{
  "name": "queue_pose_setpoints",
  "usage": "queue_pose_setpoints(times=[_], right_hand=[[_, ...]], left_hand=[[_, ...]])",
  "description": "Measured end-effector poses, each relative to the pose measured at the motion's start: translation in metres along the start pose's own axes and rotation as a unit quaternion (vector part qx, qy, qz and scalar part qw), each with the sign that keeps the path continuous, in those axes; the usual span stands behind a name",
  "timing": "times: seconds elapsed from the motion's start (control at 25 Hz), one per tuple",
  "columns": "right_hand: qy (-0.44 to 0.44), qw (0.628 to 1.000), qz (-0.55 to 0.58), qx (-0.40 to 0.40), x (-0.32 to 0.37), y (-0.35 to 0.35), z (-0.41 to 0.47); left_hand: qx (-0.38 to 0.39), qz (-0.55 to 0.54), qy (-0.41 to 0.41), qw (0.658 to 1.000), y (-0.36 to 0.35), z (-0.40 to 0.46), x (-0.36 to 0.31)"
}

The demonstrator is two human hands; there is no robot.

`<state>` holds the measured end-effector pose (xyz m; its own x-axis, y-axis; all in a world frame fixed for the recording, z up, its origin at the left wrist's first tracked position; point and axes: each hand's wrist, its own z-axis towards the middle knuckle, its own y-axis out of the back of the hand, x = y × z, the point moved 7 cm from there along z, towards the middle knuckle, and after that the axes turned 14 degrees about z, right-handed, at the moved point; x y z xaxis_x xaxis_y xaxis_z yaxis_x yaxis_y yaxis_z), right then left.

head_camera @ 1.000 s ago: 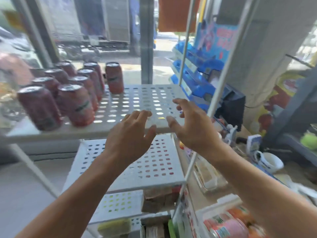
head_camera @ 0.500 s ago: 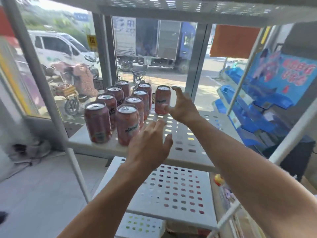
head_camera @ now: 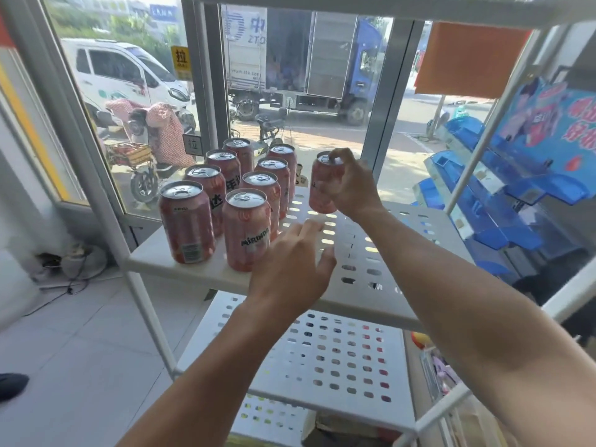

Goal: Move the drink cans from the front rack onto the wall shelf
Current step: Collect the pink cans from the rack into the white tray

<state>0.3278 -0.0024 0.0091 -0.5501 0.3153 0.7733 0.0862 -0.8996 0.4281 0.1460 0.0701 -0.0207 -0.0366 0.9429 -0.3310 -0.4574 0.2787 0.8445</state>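
White metal rack [head_camera: 380, 275], shelves punched with rows of slots, fills the middle of the frame; thin white posts rise at left and right. Behind it, glass panes with a scooter [head_camera: 151, 146] and a truck [head_camera: 300, 59] outside. Blue plastic bins [head_camera: 503, 201] at the right edge. Eight pink drink cans [head_camera: 246, 229], smooth cylinders with silver pull-tab tops, stand in two close rows at centre left, on the shelf's left part. One more can [head_camera: 322, 185] sits apart, right of the rows, toward the shelf's back. Right hand [head_camera: 350, 185] curls round this can, fingers over its rim. Left hand [head_camera: 290, 266] hovers lower centre, fingers loosely spread, grasping nothing, just right of the nearest can.
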Motion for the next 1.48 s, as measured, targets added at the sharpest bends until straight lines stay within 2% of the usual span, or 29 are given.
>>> queue_pose_setpoints(times=[0.08, 0.2, 0.28, 0.44, 0.52, 0.64, 0.8, 0.88, 0.96, 1.04, 1.12, 1.24, 1.48], right_hand=[[0.02, 0.998, 0.059, -0.03, 0.012, 0.019, -0.022], [-0.018, 0.986, 0.161, -0.041, 0.041, 0.051, -0.071], [-0.026, 0.977, 0.207, -0.038, 0.063, 0.069, -0.115], [-0.055, 0.975, 0.21, -0.041, 0.078, 0.092, -0.191], [-0.092, 0.973, 0.207, -0.048, 0.068, 0.101, -0.222], [-0.149, 0.963, 0.193, -0.112, 0.048, 0.126, -0.284], [-0.206, 0.932, 0.152, -0.258, 0.025, 0.161, -0.374], [-0.232, 0.904, 0.143, -0.33, 0.016, 0.182, -0.421], [-0.256, 0.879, 0.12, -0.383, 0.01, 0.201, -0.463], [-0.298, 0.851, 0.083, -0.425, 0.001, 0.219, -0.506], [-0.342, 0.816, 0.054, -0.462, -0.013, 0.235, -0.548], [-0.411, 0.75, 0.025, -0.517, -0.043, 0.259, -0.621], [-0.56, 0.624, 0.014, -0.544, -0.098, 0.268, -0.736]], left_hand=[[-0.002, -0.067, 0.009, 0.998, 0.0, -0.005, 0.002], [-0.003, -0.183, 0.022, 0.983, 0.003, -0.013, 0.0], [0.044, -0.274, 0.013, 0.961, 0.002, -0.021, -0.01], [0.156, -0.392, -0.042, 0.906, -0.011, -0.047, -0.041], [0.175, -0.428, -0.047, 0.885, -0.022, -0.063, -0.052], [0.219, -0.458, -0.068, 0.859, -0.047, -0.098, -0.087], [0.275, -0.446, -0.153, 0.838, -0.076, -0.15, -0.149], [0.325, -0.432, -0.194, 0.819, -0.09, -0.177, -0.181], [0.385, -0.416, -0.229, 0.791, -0.107, -0.204, -0.208], [0.421, -0.377, -0.271, 0.779, -0.125, -0.229, -0.234], [0.412, -0.309, -0.327, 0.792, -0.139, -0.243, -0.252], [0.348, -0.207, -0.408, 0.818, -0.149, -0.252, -0.275], [0.259, -0.083, -0.512, 0.815, -0.161, -0.259, -0.313]])
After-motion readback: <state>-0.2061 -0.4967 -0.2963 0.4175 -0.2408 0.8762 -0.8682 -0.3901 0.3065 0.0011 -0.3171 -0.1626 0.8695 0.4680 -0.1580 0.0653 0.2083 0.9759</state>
